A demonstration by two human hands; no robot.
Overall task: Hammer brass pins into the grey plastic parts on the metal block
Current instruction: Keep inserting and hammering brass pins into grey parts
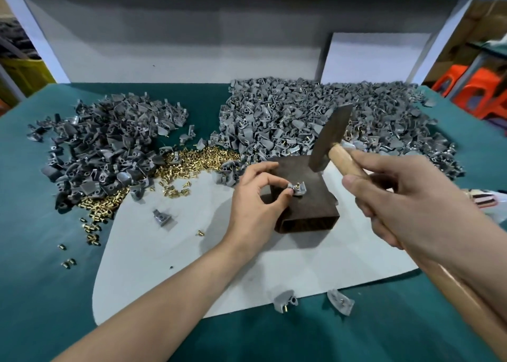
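Hammer (330, 138) clear above block (310, 211), fingers (277, 183) pinching part (298, 190)

Setting: small assembly workshop, hand-work bench.
We note heaps of grey plastic parts (301, 115) and loose brass pins (197, 156) on a green-covered bench (41, 285), white partition boards (164, 32) behind, stacked orange stools (482, 93) and a yellow crate (24, 73) alongside.
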